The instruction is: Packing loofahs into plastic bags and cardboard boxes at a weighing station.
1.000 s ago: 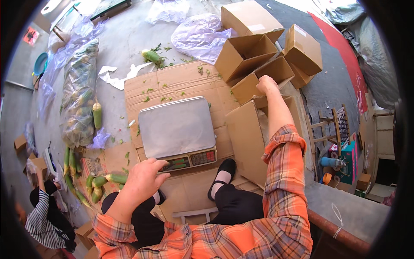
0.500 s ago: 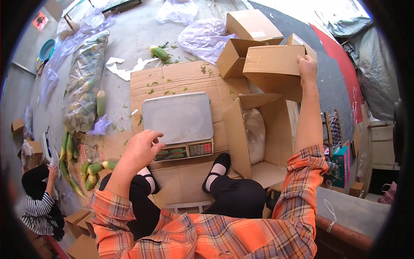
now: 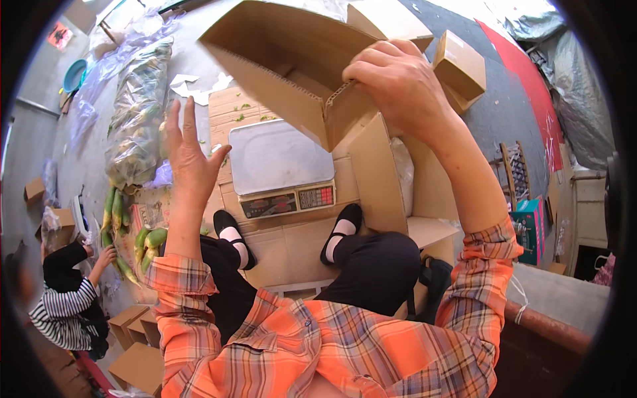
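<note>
My right hand (image 3: 398,83) grips the corner edge of an open cardboard box (image 3: 279,73), which hangs tilted in the air above the scale, its hollow inside showing. Raised to the left, my left hand (image 3: 192,152) has its fingers spread and holds nothing; a gap separates it from the box. Beneath the box a flat-topped weighing scale (image 3: 282,159) rests on flattened cardboard (image 3: 265,252) in front of my feet. A larger open carton (image 3: 381,172) stands right of the scale with a clear plastic bag (image 3: 402,162) inside.
Left of the scale lies a long clear bag of green-and-white vegetables (image 3: 136,113), with loose ones (image 3: 149,247) nearer me. Another person in a striped top (image 3: 70,312) crouches at the far left, a hand at the vegetables. More boxes (image 3: 459,69) stand at the upper right.
My right hand has lifted the box from the stack and carried it left over the scale. My left hand has risen away from the scale's front, fingers spreading.
</note>
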{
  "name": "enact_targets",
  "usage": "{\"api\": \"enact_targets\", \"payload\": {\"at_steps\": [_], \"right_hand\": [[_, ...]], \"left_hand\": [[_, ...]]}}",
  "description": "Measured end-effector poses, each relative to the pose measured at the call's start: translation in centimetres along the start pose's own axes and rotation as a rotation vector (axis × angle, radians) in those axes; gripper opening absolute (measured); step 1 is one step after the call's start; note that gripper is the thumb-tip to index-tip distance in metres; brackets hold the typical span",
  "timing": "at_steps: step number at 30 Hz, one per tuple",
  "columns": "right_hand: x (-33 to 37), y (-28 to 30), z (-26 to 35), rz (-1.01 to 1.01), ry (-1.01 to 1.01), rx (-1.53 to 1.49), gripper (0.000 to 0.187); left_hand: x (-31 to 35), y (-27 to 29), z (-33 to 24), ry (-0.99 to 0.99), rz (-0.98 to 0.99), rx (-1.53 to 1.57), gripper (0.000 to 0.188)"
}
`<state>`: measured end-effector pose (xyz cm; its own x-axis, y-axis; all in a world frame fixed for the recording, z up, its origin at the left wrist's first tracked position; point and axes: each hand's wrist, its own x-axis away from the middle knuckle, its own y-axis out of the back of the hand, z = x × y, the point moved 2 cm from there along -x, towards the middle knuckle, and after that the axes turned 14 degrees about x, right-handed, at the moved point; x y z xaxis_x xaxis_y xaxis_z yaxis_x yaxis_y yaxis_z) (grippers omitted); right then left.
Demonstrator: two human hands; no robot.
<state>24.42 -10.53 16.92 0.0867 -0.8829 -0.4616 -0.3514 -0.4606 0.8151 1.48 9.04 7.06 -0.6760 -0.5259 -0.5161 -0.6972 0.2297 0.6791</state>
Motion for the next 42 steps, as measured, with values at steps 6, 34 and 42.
{"api": "enact_targets", "payload": {"at_steps": [6,34,42], "right_hand": [[1.1,-3.5,4.2,0.007,0.138,-0.11,0.01],[34.4,-25.0,3.1,0.976,-0.945,0.219,0.029],[32.9,-21.5,0.4,0.785,-1.451,-0.192,0.025]], "left_hand": [[-0.2,1.2,-0.7,-0.2,0.084,-0.185,0.064],[4.1,-9.7,-0.5,0.163,0.721,-0.068,0.007],[4.2,-9.2,-0.3,0.173,0.755,-0.101,0.006]]}}
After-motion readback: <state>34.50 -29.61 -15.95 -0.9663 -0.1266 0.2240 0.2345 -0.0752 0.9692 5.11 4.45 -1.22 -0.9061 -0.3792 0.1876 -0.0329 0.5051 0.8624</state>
